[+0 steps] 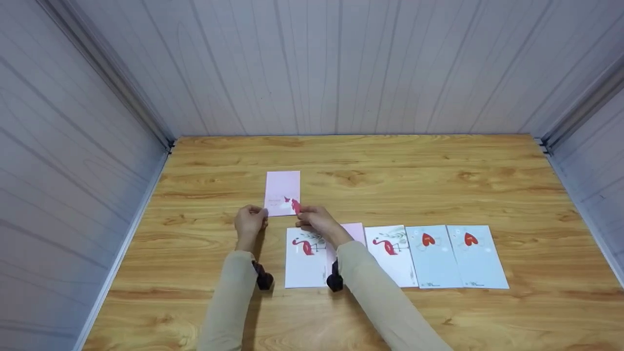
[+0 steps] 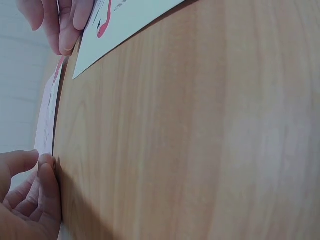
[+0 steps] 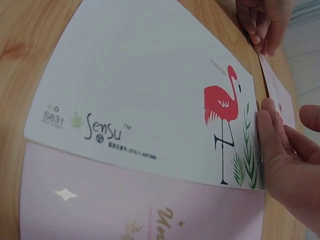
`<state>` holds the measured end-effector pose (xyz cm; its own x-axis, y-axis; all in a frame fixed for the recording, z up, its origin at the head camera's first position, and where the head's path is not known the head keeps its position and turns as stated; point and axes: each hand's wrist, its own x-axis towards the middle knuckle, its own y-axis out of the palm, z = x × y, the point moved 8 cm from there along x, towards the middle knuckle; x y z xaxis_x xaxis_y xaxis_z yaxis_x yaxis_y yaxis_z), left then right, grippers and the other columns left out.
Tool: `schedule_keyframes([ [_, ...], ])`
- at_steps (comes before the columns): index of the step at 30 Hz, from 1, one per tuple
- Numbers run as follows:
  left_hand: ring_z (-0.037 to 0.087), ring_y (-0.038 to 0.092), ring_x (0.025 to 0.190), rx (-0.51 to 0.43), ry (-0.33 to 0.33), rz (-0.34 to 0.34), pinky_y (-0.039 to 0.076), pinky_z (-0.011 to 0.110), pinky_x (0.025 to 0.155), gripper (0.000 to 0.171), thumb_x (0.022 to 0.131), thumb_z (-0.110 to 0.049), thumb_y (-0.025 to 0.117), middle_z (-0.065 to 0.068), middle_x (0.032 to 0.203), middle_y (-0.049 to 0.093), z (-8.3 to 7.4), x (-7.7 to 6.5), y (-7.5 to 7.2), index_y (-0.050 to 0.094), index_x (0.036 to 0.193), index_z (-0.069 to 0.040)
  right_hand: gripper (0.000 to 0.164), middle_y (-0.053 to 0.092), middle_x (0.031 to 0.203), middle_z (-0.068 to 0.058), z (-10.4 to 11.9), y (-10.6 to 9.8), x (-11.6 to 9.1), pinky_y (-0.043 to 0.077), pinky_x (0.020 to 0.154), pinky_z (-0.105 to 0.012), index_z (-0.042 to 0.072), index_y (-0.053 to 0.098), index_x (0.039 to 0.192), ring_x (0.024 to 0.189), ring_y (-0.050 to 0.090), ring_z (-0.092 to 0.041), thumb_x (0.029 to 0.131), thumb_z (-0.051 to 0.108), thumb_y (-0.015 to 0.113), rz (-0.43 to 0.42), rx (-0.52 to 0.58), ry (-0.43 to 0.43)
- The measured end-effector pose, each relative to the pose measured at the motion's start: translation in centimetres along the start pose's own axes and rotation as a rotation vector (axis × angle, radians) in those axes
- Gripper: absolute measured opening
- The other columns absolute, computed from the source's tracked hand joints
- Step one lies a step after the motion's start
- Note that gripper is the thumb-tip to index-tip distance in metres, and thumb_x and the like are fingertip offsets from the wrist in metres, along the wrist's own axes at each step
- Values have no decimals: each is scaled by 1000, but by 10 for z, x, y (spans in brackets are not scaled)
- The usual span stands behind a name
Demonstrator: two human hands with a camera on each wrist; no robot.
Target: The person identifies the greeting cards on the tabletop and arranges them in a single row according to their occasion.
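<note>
A pink card (image 1: 282, 184) with a white-and-red unicorn print stands out beyond a row of cards in the head view. At its near left corner my left hand (image 1: 249, 223) pinches the edge between thumb and fingers. My right hand (image 1: 320, 222) holds the near right corner, with its wrist over the row. Just below that hand is a white flamingo card (image 1: 304, 270), its "Sensu" lettering readable in the right wrist view. Beside it lies another pink card (image 3: 100, 200), mostly covered by the right forearm in the head view.
Further right in the row are a second white flamingo card (image 1: 394, 268) and two light blue cards (image 1: 434, 268) with red hearts. All lie on a wood-grain table (image 1: 438, 180). Pale panel walls (image 1: 312, 68) enclose the table at the back and sides.
</note>
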<state>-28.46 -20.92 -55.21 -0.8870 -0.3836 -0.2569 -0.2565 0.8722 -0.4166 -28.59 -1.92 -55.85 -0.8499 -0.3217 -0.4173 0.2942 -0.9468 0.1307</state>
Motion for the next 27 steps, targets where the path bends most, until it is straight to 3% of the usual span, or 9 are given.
schedule_keyframes([
  [7, 15, 57, 55, 6, 6, 1, 45, 23, 50, 15, 80, -11, 62, 11, 72, 60, 1, 0, 1, 60, 87, 2, 37, 54, 102, -20, 1, -4, -3, 43, 79, -31, -8, 42, 122, 90, 56, -27, 88, 3, 47, 2, 22, -23],
  [17, 18, 54, 64, 75, 76, -60, 43, 26, 56, 17, 82, -16, 61, 9, 74, 59, -8, -5, 1, 62, 89, 0, 30, 54, 97, -28, 15, -26, -9, 45, 76, -38, -11, 47, 115, 85, 56, -34, 87, -1, 48, -55, 0, -230],
  [22, 18, 51, 65, 91, 157, -73, 39, 26, 57, 16, 81, -16, 62, 7, 72, 57, -21, -16, 12, 63, 86, 0, 27, 52, 97, -29, 16, -39, -15, 45, 76, -40, -13, 48, 112, 87, 54, -39, 86, -5, 48, -72, 24, -263],
  [27, 17, 51, 65, 46, 211, -33, 39, 25, 54, 13, 80, -14, 63, 6, 72, 55, -33, -29, 30, 62, 84, -1, 27, 52, 98, -28, 15, -47, -21, 45, 76, -39, -13, 48, 112, 89, 54, -39, 86, -5, 49, -76, 23, -274],
])
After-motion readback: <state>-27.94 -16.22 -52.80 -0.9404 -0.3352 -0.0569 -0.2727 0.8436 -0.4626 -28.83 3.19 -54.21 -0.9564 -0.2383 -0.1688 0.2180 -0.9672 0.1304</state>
